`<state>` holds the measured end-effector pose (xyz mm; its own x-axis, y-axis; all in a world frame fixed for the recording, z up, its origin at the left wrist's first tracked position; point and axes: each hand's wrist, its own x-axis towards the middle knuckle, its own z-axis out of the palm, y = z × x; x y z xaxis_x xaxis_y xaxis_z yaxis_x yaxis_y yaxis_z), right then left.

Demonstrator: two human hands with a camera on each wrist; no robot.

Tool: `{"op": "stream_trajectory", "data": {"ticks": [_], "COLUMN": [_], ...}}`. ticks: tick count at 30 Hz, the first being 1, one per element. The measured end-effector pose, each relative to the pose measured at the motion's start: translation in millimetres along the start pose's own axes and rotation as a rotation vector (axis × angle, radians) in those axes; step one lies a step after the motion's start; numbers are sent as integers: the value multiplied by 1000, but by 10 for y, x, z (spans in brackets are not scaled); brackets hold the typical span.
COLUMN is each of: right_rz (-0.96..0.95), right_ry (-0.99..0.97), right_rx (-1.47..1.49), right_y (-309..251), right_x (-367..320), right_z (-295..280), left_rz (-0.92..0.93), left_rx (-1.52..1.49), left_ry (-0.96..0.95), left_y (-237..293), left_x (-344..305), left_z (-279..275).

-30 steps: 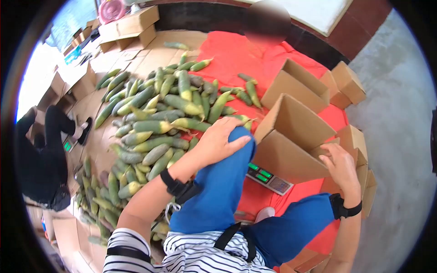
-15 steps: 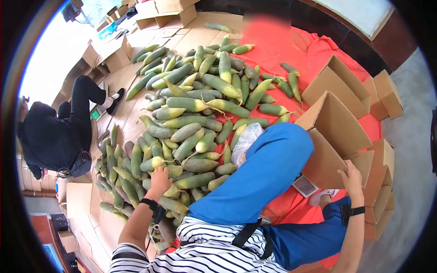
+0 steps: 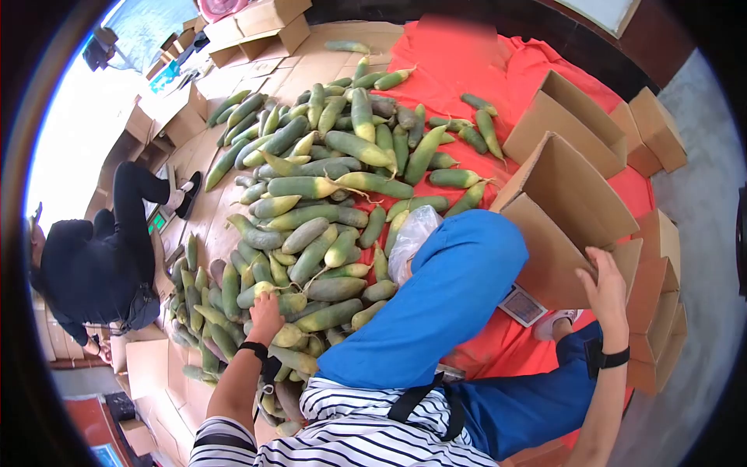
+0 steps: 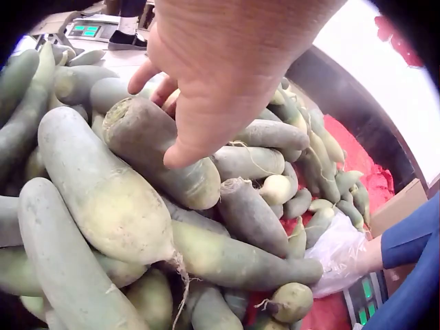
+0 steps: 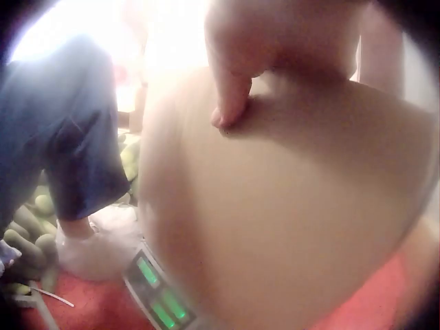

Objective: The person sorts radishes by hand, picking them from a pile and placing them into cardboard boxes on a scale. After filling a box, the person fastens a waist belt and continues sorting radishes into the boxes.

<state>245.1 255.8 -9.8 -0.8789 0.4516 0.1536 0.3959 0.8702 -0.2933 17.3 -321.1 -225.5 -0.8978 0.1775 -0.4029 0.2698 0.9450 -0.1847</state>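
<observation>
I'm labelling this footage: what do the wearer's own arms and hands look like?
The left hand and right hand are ungloved. A black strap with a dark device circles each wrist. The left sleeve is short, white with dark stripes and a broad black band; the right sleeve is out of view.

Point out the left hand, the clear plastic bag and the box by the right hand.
Left hand (image 4: 216,86), left wrist view, middle of the hand.
Plastic bag (image 3: 413,236), head view, crumpled upper part.
Box (image 3: 554,263), head view, outer side wall.
</observation>
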Motion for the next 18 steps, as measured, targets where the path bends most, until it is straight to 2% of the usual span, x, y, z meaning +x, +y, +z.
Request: {"op": "stream_trajectory", "data": {"ticks": [2, 4, 7, 8, 9, 10, 13, 15, 18], "right_rz": [-28, -298, -746, -567, -531, -499, -451, -436, -430], "right_ry": [167, 216, 281, 369, 378, 378, 375, 372, 356], "right_rx": [135, 192, 537, 545, 526, 493, 414, 374, 321], "right_y": [-437, -954, -1635, -1984, -1959, -1754, -1824, -1783, -1650], "right_x": [18, -18, -229, -420, -471, -940, -1388, -1319, -1141], "right_z": [-248, -582, -827, -911, -947, -1087, -1155, -1220, -1340], "left_rz": [32, 47, 27, 40, 48, 53, 53, -29, -108], "left_rx": [17, 38, 49, 44, 41, 44, 41, 38, -84], "left_ry": [17, 23, -9, -2, 8, 49, 89, 61, -1], "left_y": [-35, -65, -22, -6, -5, -21, -91, 121, 149], "left_x": [-25, -18, -4, -28, -41, -49, -26, -153, -117], "left_z": [-11, -18, -1, -15, -27, 3, 59, -226, -224]}}
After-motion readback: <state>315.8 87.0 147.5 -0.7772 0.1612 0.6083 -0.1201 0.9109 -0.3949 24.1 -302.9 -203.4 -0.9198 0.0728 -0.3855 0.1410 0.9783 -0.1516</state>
